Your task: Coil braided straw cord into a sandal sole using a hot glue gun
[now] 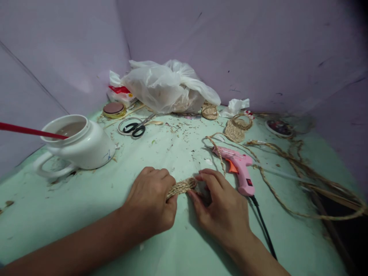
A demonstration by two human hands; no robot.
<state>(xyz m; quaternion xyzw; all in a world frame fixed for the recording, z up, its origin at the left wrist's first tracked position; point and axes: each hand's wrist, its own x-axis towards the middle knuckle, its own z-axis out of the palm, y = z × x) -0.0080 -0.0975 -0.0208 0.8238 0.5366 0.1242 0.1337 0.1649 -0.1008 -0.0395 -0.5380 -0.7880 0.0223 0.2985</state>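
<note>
Between my two hands is a small woven piece of tan braided cord [181, 186], held just over the table. My left hand [152, 197] is closed around its left end, thumb in front. The fingers and thumb of my right hand [221, 205] pinch its right end. A length of twisted cord [220, 153] runs up from near my right hand and loops over a pink glue gun [240, 165]. The glue gun lies on its side just beyond my right hand, its orange trigger showing. Part of the woven piece is hidden inside my left hand.
A white mug [99, 143] with a red stick [31, 131] stands at left. Behind lie black-handled scissors [138, 128], a round tin [114, 109], a plastic bag [166, 88] and woven pieces [235, 130]. Loose cord [287, 211] and a small dish [278, 128] are at right.
</note>
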